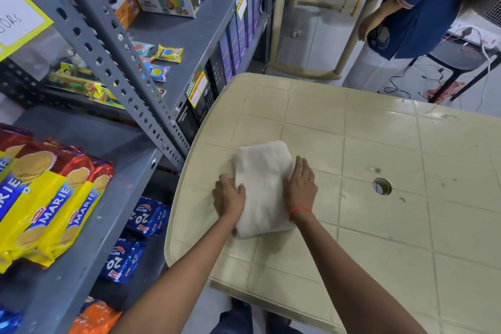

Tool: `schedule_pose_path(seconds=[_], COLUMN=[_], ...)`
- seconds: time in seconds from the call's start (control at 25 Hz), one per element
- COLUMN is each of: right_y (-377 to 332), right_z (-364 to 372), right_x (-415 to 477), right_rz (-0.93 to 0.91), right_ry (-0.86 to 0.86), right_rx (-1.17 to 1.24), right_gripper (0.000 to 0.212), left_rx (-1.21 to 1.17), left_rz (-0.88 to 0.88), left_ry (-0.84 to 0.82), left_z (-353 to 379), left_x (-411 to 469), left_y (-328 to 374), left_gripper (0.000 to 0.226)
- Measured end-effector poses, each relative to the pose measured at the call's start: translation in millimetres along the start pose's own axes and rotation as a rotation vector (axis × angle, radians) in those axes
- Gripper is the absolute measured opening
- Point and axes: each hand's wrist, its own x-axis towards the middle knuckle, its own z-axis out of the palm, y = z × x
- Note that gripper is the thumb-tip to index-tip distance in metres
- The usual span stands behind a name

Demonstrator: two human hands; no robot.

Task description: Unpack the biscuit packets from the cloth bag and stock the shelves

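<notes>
As one folded cloth bag [261,179] lies | left hand [229,196] grips it | right hand [301,187] flat

Single head-worn wide-angle view, facing forward and steeply down onto the surface [379,149] at close range. The left hand [229,195] and right hand [301,184] sit near frame centre; the shelves [127,160] fill the left side, close by.

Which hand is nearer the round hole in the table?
Right. The right hand lies on the right edge of the cloth bag, toward the hole; the left hand holds its left edge, farther.
</notes>
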Motion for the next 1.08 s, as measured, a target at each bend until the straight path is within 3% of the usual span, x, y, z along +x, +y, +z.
schedule_pose_path(seconds=[0.08,0.16,0.2,0.36,0.6,0.8,0.88,0.96,1.08], right_y=[-3.0,-2.2,2.3,26.7,-2.6,-40.3,-42.2,-39.5,-55.6], right_z=[9.8,23.5,30.9,46.9,76.0,96.9,73.0,37.8,-51.7], right_x=[-7.2,-11.9,-11.6,-3.1,-45.6,-107.0,-95.2,-82.8,-31.2], right_rz=[-0.237,-0.383,-0.376,-0.22,-0.196,-0.172,-0.152,-0.142,-0.16], right_ry=[0.1,0.044,-0.017,-0.198,-0.143,-0.239,-0.274,-0.243,-0.245], right_rx=[-0.146,-0.193,-0.21,-0.201,-0.037,-0.057,-0.054,-0.054,-0.057], right_gripper=[0.059,0.058,0.058,0.058,0.061,0.061,0.057,0.049,0.036], left_rx=[0.346,0.603,0.693,0.883,0.939,1.07,1.13,1.172,1.058], left_rz=[0.297,0.603,0.672,0.617,0.655,0.546,0.459,0.438,0.572], left_ry=[0.13,0.069,-0.015,-0.32,-0.288,-0.374,-0.401,-0.418,-0.314], left_z=[7.9,15.4,18.0,23.1,-4.9,-64.4,-67.6,-66.4,-65.1], left_x=[-6.8,-4.0,3.1,38.2,37.2,22.4,14.0,1.5,-15.7], left_y=[-2.8,-3.0,-4.0,-15.5,-46.8,-77.8,-54.7,-11.8,89.8], left_gripper=[0.051,0.058,0.058,0.069,0.071,0.071,0.07,0.056,0.034])
